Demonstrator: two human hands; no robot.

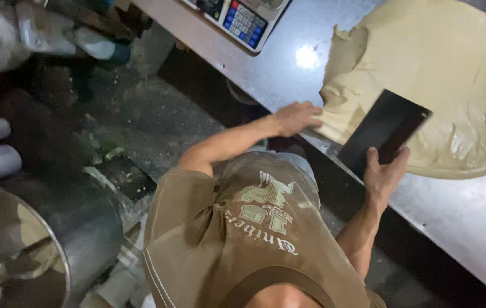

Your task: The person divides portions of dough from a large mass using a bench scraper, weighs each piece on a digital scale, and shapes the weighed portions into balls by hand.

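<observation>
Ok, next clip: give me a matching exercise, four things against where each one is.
Things:
1. dough
2. scraper
3. scale
4. steel tub

Places:
a. held in the right hand
b. lower left, off the table
c. spread on the table, left hand at its edge
d. on the table at the top edge of the picture

Pairs: 1-c, 2-a, 3-d, 4-b

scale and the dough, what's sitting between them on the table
Nothing sits there: the head view shows only bare steel tabletop, with a bright glare spot, between the scale and the dough.
</observation>
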